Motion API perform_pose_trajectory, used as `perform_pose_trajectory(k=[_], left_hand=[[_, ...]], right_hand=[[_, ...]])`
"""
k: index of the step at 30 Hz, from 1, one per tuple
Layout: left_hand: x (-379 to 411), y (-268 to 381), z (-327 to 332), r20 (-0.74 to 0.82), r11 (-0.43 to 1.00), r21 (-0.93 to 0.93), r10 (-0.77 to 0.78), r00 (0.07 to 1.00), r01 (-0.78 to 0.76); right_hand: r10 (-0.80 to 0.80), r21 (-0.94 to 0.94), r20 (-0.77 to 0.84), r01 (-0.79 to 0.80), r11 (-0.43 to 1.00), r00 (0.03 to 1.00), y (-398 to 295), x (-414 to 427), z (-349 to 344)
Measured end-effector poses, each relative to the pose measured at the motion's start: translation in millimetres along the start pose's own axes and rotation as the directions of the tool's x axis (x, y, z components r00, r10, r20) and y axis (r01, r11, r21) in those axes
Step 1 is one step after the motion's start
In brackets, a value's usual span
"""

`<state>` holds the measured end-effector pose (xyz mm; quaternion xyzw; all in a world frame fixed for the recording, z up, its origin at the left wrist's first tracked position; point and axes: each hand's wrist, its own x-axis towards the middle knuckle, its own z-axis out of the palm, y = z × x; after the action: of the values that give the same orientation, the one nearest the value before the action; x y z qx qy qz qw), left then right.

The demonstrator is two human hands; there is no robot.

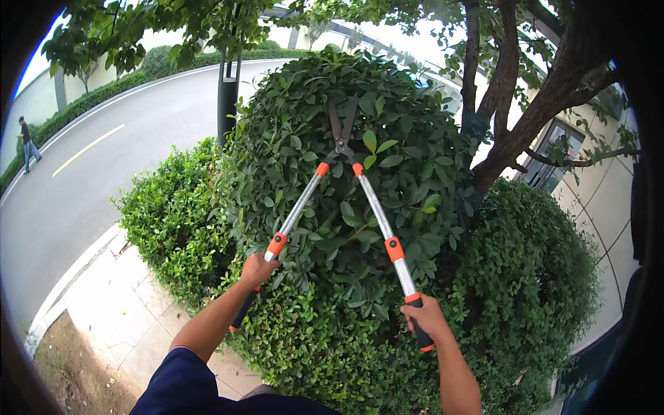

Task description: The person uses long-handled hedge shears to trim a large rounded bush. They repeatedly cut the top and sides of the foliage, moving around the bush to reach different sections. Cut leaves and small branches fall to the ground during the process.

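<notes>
Both my hands hold a pair of long-handled hedge shears [341,145] with silver and orange telescopic handles. My left hand [259,270] is closed round the left handle, on the tube just above its black grip. Round the black grip of the right handle is my right hand [425,314]. The handles are spread, and the two dark blades stand apart in a V, pointing away from me against the upper part of a large rounded shrub [311,207] with dark green leaves. A few lighter yellow-green leaves [370,141] stick out just right of the blades.
Lower clipped bushes [176,218] surround the shrub. A dark post [227,104] stands behind it at left; a branching tree trunk [498,150] leans at right. A paved walk [129,306] and a road [135,124] run along the left, where a person [28,145] walks far off.
</notes>
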<state>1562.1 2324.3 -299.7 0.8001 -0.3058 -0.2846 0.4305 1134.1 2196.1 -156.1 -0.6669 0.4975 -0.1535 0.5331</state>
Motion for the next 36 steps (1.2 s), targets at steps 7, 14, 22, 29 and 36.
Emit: perform_pose_trajectory(k=[7,14,22,29,36], left_hand=[[62.8,75.3,43.8,-0.350,0.993,-0.030,-0.116,0.929,0.113],[-89.4,20.8,71.5,-0.167,0.976,-0.215,-0.059,0.984,0.022],[-226.6,-116.6,93.9,-0.270,0.952,0.266,-0.079,0.959,0.153],[-205.5,-122.4,154.0,-0.202,0.937,0.294,-0.131,0.971,0.187],[-198.0,-44.6,259.2,-0.224,0.988,0.021,-0.145,0.964,0.153]], right_hand=[[-0.196,0.032,-0.004,0.196,0.980,0.981,-81.4,79.5,145.3],[-0.200,-0.022,-0.018,0.200,0.980,0.980,101.3,0.5,29.5],[0.104,-0.349,-0.366,-0.240,0.906,0.925,310.8,-92.3,-51.0],[0.137,-0.397,-0.296,-0.252,0.882,0.945,346.2,-54.7,-95.8],[0.186,-0.010,-0.319,-0.200,0.980,0.929,290.8,-63.0,111.5]])
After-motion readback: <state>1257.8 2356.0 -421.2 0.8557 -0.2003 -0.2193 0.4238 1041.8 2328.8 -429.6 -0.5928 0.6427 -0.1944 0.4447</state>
